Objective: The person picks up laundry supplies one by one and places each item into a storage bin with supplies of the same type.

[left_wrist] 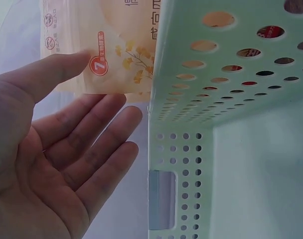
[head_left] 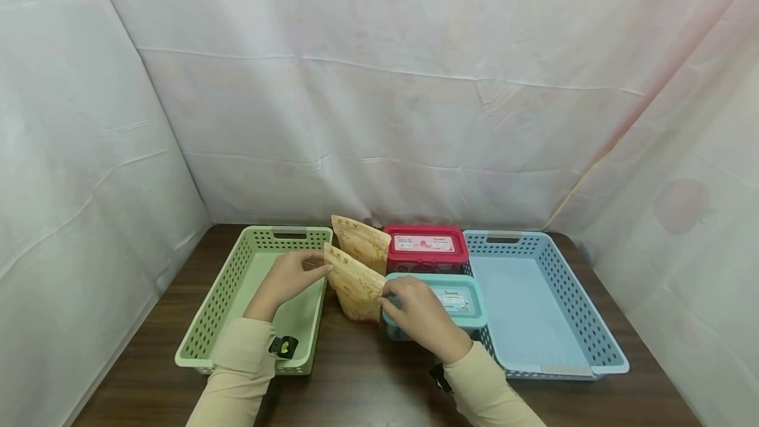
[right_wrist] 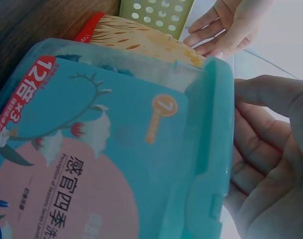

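Observation:
In the head view a yellow stand-up pouch (head_left: 356,288) stands upright on the table, its top tilted. My left hand (head_left: 292,277) pinches its upper left corner; in the left wrist view the thumb lies on the printed face and a forefinger goes behind the edge. My right hand (head_left: 422,313) holds the pouch's upper right edge between thumb and forefinger, above a teal-lidded box (head_left: 439,295). In the right wrist view the box (right_wrist: 116,149) hides those fingertips. A second yellow pouch (head_left: 363,242) stands just behind the first.
A green perforated basket (head_left: 204,312) stands at the left, under my left forearm. To the right is a light blue basket (head_left: 584,308). A red-lidded box (head_left: 427,244) stands behind the teal one. White cloth (head_left: 379,117) hangs behind the dark wooden table (head_left: 367,387).

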Motion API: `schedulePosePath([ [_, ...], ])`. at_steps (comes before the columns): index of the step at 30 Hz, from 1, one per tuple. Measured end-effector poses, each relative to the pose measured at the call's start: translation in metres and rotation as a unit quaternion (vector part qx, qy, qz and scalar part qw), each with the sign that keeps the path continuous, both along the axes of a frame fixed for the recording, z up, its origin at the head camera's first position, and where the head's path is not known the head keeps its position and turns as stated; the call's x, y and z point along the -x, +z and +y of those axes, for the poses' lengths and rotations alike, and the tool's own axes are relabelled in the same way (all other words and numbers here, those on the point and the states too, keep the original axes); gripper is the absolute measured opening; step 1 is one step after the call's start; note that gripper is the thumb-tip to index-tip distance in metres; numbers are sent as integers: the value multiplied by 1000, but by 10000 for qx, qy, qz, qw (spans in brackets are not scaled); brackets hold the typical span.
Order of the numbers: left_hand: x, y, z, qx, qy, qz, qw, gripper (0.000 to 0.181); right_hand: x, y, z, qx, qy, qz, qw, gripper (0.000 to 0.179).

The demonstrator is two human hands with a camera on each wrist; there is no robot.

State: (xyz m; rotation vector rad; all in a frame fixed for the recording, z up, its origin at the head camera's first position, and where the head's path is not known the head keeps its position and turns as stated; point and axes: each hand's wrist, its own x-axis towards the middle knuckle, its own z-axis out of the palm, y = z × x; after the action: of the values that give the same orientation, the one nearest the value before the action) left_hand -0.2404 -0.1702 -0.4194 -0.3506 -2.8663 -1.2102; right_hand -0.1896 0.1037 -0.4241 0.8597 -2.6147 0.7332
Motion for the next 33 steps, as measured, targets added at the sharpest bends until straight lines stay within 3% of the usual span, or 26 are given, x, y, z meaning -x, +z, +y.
schedulePosePath([
  [17,-1,2,2,44,-20,178,9998,29,0,1,-1,130,-18,137,9998,7],
  [27,-2,9,3,-10,4,324,9995,33,-2,5,0,364,19,290,9989,5],
  [33,-4,15,3,-265,45,433,9987,39,-5,12,-1,705,61,460,9964,6],
])
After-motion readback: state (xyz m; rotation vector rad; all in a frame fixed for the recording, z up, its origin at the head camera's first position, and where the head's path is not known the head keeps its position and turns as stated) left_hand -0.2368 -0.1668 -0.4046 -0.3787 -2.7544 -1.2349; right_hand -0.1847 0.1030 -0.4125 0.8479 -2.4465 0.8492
